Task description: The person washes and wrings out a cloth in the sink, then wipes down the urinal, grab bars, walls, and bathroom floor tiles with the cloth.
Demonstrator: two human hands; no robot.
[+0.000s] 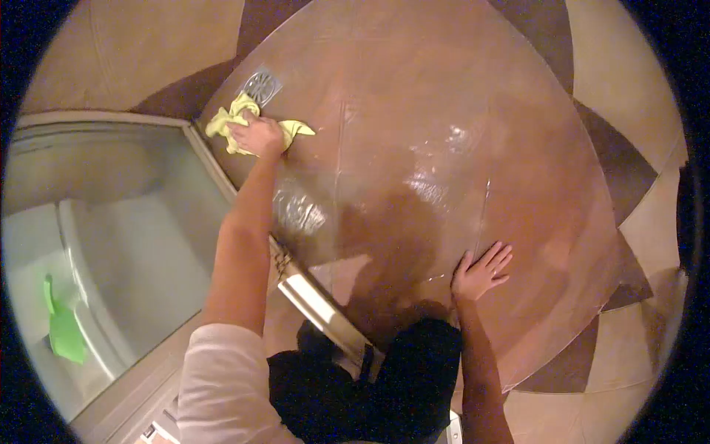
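My left hand (257,138) is closed over a bunched yellow cloth (299,129), pressing it against the wet brown tiled floor (399,96). Just beyond the cloth lies a round metal drain grate (259,88) set in a square plate. My right hand (482,274) rests flat on the same floor at the right, its fingers spread and nothing under them that I can see. Shiny wet patches (302,210) show on the tiles between my hands.
A framed glass panel (111,159) stands at the left; a pale, tub-like surface and a bright green scoop-shaped thing (66,333) show there. A metal frame rail (314,300) runs diagonally near my knees. Dark and beige triangular tiles (625,159) surround the brown area.
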